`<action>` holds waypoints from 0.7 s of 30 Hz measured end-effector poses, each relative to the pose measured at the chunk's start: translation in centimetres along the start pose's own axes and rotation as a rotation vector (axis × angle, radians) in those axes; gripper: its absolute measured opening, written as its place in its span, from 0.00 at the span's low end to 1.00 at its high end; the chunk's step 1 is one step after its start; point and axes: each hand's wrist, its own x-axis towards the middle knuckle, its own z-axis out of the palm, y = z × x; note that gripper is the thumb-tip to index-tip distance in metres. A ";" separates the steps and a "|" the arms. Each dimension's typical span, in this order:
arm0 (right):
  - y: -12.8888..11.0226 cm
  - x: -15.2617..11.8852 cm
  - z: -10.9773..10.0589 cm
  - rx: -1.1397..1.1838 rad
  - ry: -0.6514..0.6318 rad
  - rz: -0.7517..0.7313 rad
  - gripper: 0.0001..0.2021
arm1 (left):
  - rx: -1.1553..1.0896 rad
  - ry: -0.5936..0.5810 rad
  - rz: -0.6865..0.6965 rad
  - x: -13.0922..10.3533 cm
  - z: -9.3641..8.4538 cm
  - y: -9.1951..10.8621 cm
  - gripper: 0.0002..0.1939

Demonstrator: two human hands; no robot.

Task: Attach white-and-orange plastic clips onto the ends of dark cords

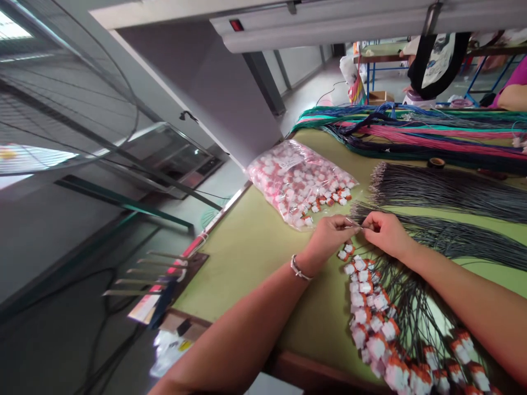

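My left hand [329, 238] is pinched, with thin wire ends [352, 221] showing at its fingertips. Almost touching it, my right hand [387, 233] is closed in a pinch on a thin dark wire whose tip points toward the left fingers. Exactly how the wires meet there is too small to make out. Just below the hands lie loose white-and-orange connectors [346, 252]. A long pile of wired connectors [364, 299] curves toward me, its black leads running under my right forearm. Beyond my left hand rests a clear plastic bag [288, 170] full of similar connectors.
Bundles of black wires [448, 189] lie right of the bag, with a tape roll [436, 163] beside them. Coloured wire bundles [411, 131] cross the table's far side. A rack with metal prongs [156, 274] sits at the left edge. Another person's arm [513, 97] shows far right.
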 end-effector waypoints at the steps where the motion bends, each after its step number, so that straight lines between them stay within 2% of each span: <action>1: 0.0 0.0 -0.1 0.002 -0.007 0.001 0.05 | 0.000 -0.005 0.014 0.0 -0.1 -0.1 0.09; 5: -0.2 0.2 -0.4 0.061 -0.016 0.047 0.05 | -0.009 -0.014 0.062 0.0 -0.2 -0.2 0.09; 11: -0.5 0.2 -0.8 0.204 -0.024 0.195 0.09 | -0.075 -0.007 0.033 -0.1 -0.3 0.3 0.08; 13: -0.6 0.1 -0.7 0.179 0.023 0.136 0.09 | -0.102 -0.007 -0.013 -0.2 -0.4 0.5 0.07; 17: -0.5 -0.2 -0.2 -0.074 0.094 -0.125 0.04 | -0.109 0.014 -0.088 -0.2 -0.5 0.8 0.08; 19: -0.4 -0.4 -0.1 -0.157 0.123 -0.178 0.03 | -0.152 0.001 -0.114 -0.1 -0.5 0.9 0.10; 21: -0.3 -0.4 -0.1 -0.149 0.144 -0.163 0.04 | -0.295 -0.031 -0.166 -0.1 -0.6 1.0 0.10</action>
